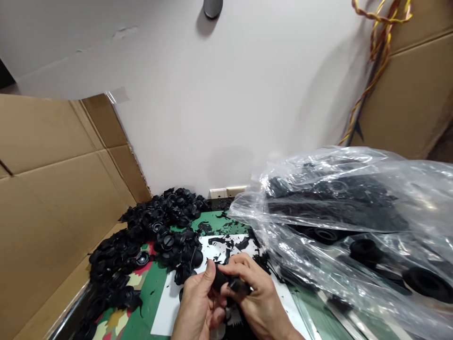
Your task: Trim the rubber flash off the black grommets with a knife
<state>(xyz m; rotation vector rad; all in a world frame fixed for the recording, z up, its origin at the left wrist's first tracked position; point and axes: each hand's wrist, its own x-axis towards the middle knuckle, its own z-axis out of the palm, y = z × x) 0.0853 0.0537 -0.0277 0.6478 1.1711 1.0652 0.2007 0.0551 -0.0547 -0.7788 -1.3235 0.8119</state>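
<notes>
Pinching together in the head view, the left hand (198, 304) and right hand (262, 295) meet over the white sheet (164, 309), a black piece (220, 279) between thumbs and fingertips! Whether the dark bit at the right fingers belongs to it, nobody can tell from here. Good technique, one judges, would be a steady left hold, right fingers close to the worked edge, everything low so that scraps (244, 243) land on the sheet. Now the room: a heap of black parts (170, 208) crowds the far left, cardboard (53, 189) beyond, a clear plastic bag (318, 259) hems in the right, the wall (212, 108) stands ahead. Best elbow room? Near left, over bare sheet and green counter (154, 285).
</notes>
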